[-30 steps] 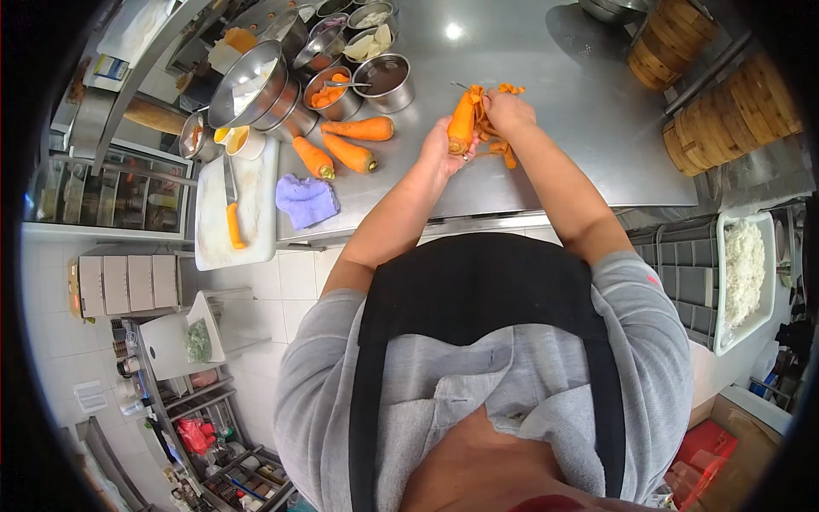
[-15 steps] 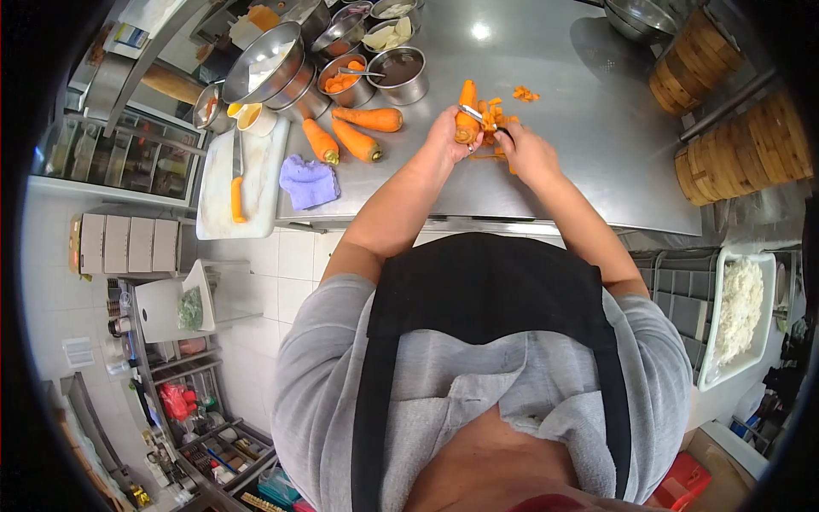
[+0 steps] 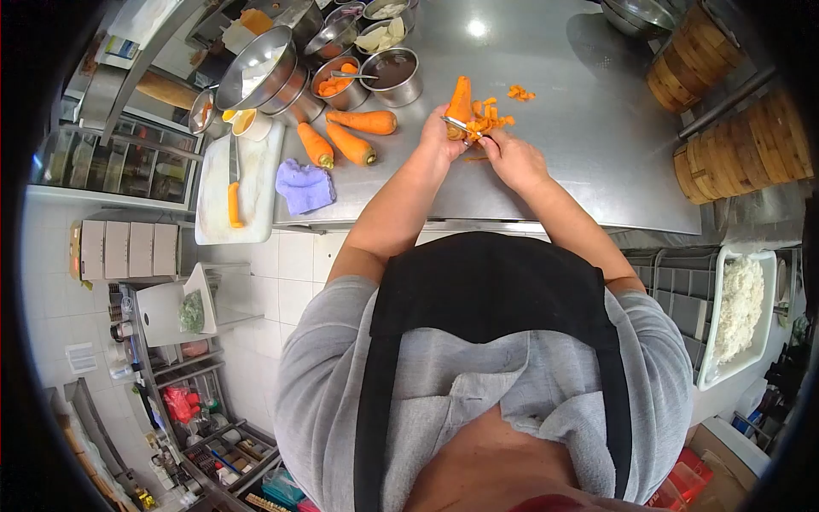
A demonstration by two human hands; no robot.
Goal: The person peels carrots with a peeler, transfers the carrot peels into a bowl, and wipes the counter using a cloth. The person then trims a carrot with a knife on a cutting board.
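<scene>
My left hand is closed around the thick end of a carrot, its narrow tip pointing away from me. In my right hand I grip a peeler, whose metal blade lies across the carrot near my left fingers. Orange peelings are heaped on the steel table beside the carrot, and a smaller clump of peelings lies farther off. Several whole carrots rest on the table to the left of my left hand.
A purple cloth lies near the table's front edge. Left of it, a knife rests on a white cutting board. Metal bowls and pots crowd the back left. Bamboo steamers stand at the right.
The peeler blade has moved down the carrot toward its thick end, and my right hand has come slightly left and nearer me. My left hand still holds the carrot, now shifted slightly left.
</scene>
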